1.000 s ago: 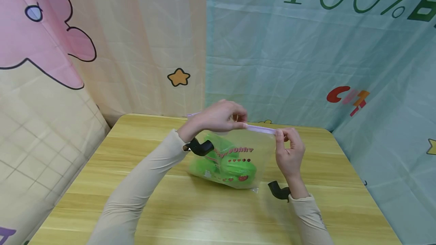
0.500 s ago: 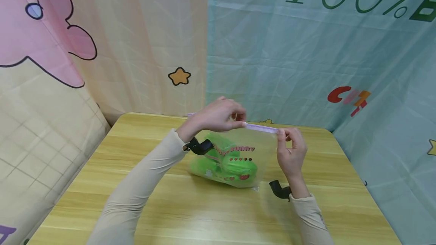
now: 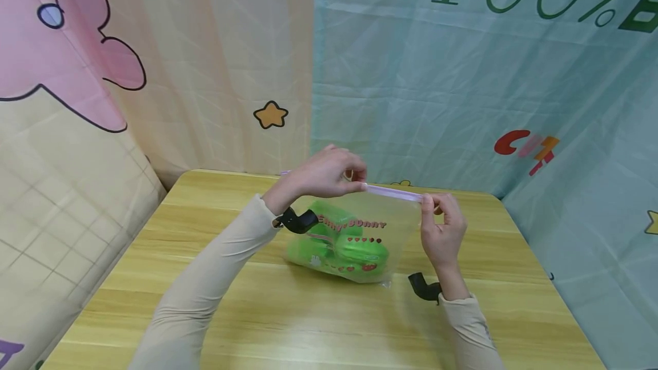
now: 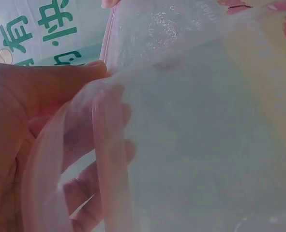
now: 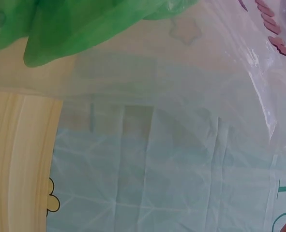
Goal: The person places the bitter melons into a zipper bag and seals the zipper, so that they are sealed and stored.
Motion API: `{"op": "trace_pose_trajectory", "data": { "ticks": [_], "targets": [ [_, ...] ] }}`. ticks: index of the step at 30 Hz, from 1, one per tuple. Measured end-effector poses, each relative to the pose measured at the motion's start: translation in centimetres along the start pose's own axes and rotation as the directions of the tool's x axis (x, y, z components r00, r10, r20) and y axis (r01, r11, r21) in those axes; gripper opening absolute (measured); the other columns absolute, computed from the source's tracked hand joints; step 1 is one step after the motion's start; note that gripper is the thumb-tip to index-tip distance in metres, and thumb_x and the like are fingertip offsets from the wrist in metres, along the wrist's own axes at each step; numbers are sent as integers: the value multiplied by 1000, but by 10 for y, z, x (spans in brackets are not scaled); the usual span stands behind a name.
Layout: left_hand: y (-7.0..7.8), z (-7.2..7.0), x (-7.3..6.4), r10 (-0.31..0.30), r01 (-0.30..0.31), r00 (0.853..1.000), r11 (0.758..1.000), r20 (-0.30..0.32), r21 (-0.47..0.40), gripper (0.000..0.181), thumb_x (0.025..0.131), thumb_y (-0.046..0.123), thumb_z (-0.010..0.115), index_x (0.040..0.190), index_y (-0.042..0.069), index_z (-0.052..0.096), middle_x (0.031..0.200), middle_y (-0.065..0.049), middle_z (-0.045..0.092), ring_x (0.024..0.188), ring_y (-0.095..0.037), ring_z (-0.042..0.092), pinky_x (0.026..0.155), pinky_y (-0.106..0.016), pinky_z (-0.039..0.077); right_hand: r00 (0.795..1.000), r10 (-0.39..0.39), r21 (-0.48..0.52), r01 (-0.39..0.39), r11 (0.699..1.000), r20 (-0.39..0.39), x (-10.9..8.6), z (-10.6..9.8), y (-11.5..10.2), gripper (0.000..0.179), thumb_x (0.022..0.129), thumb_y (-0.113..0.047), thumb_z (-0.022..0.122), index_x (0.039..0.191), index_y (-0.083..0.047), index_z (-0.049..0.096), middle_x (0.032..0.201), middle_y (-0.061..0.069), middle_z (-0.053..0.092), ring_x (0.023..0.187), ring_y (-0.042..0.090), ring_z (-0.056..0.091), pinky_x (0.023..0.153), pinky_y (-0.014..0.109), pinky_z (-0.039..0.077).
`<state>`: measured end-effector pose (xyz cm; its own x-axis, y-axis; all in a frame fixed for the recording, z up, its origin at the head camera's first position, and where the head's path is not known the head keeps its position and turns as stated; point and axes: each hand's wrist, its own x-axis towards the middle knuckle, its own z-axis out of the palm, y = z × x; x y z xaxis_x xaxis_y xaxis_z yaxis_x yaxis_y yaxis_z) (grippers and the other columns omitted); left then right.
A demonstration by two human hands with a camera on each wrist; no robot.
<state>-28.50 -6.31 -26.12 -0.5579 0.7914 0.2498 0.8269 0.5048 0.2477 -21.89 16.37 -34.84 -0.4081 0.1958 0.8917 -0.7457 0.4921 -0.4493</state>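
Observation:
A clear zip bag [image 3: 403,233] with pink and red print stands upright on the table, with green plastic-wrapped bundles [image 3: 360,250] inside. Along its top runs a lilac zip strip [image 3: 393,193]. My left hand [image 3: 329,173] pinches this strip near its middle, thumb toward me. At the top right corner my right hand [image 3: 443,230] pinches the strip's end between thumb and fingers. In the left wrist view, the two edges of the bag's mouth [image 4: 111,169] stand apart beside the left fingers. The right wrist view mostly shows the bag's side, a green bundle [image 5: 80,29] and one fingertip.
The bag rests on a pale wooden table [image 3: 288,324]. Printed cloth hangings [image 3: 401,90] enclose the table's back and sides. A black wrist-camera mount [image 3: 298,220] on the left wrist overlaps the bag, and another [image 3: 424,287] sits on the right wrist.
The left hand has slid slightly left along the strip, while the right hand has shifted a little right. More of the zip strip shows between them. The bundles have stayed nearly in place.

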Motion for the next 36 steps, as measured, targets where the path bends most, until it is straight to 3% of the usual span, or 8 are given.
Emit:
{"op": "trace_pose_trajectory", "data": {
  "ticks": [18, 36],
  "targets": [
    [-11, 0, -12, -23, 20, 998, 999, -53, -48, 15, 92, 28, 65, 80, 19, 64, 78, 10, 58, 80, -16, 52, 78, -36, 33, 999, 16, -4, -16, 1000, -29, -1, -2, 3, 12, 83, 15, 55, 72, 12, 57, 64, 18, 46, 69, 7, 42, 62, 30, 32],
    [-22, 6, -32, -31, 21, 984, 998, -174, -58, 12, 92, 28, 65, 84, 19, 65, 81, 9, 59, 81, -19, 55, 77, -34, 38, 1000, 8, -12, -9, 1000, -27, -2, -3, 4, 13, 85, 13, 55, 72, 13, 58, 64, 20, 48, 70, 7, 42, 61, 31, 33]
  ]
}}
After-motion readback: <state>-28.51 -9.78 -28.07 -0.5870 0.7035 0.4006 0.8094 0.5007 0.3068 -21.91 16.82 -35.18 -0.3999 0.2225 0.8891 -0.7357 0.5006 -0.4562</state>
